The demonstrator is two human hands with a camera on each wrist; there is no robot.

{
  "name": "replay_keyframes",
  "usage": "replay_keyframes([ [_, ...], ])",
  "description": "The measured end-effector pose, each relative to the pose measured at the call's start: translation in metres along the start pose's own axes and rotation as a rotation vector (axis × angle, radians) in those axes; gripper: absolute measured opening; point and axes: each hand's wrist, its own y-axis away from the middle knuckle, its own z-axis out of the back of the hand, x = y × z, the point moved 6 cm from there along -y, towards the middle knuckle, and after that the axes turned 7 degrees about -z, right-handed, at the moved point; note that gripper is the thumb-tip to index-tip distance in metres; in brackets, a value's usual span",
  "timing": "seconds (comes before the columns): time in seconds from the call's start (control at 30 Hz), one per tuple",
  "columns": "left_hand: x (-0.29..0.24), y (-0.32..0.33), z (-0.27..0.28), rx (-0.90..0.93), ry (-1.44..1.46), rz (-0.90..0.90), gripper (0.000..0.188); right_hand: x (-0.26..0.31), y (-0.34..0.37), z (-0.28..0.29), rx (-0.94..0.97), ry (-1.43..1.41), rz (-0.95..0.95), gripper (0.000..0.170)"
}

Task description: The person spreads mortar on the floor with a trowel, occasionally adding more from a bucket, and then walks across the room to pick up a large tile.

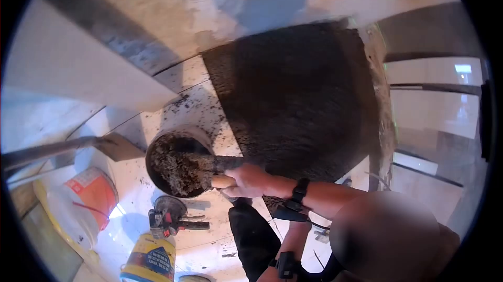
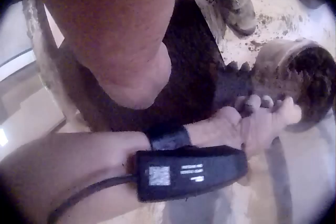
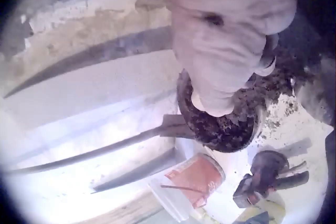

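My right hand [image 1: 246, 180] grips the pale handle [image 1: 222, 181] of a trowel, whose dark blade [image 1: 228, 163] lies at the rim of a bucket [image 1: 201, 138] of grainy mortar. In the left wrist view, notches show along the blade [image 2: 236, 83] beside the bucket [image 2: 268, 64], and the right hand [image 2: 265, 124] has its fingers curled at it. Seen from the right wrist, the right hand [image 3: 226, 45] covers part of the bucket's opening. My left hand [image 1: 299, 228] is near the right wrist, partly behind the wrist device; in its own view the hand [image 2: 139, 77] shows no fingers.
Dark mortar [image 1: 304, 93] covers a large patch of floor beside the bucket. Around it are a grinder-like power tool [image 1: 167, 219], an orange-and-white bucket [image 1: 94, 193], a yellow-and-blue bucket [image 1: 152, 258] and a long-handled tool [image 1: 123, 147]. Crumbs lie on the tiles [image 1: 188, 90].
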Motion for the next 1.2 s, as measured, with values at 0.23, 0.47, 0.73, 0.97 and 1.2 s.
replay_keyframes([
  [0.23, 0.04, 0.015, 0.004, -0.025, -0.47, 0.082, 0.03, -0.033, 0.097, 0.086, -0.257, -0.288, -0.019, 0.036],
  [0.47, 0.038, 0.016, -0.005, -0.119, -0.386, 0.301, 0.026, -0.126, 0.118, 0.12, -0.478, 0.041, -0.258, 0.034],
  [0.73, 0.06, 0.005, -0.003, -0.143, -0.367, 0.283, 0.022, -0.237, 0.26, 0.085, -0.506, -0.311, -0.623, 0.044],
  [0.97, 0.069, 0.015, -0.013, -0.197, -0.441, 0.297, 0.024, -0.27, 0.354, 0.135, -0.979, -0.487, -0.881, 0.039],
  [1.2, 0.079, 0.014, -0.006, -0.143, -0.488, 0.297, 0.027, -0.255, 0.347, 0.193, -0.798, 0.354, -0.766, 0.038],
])
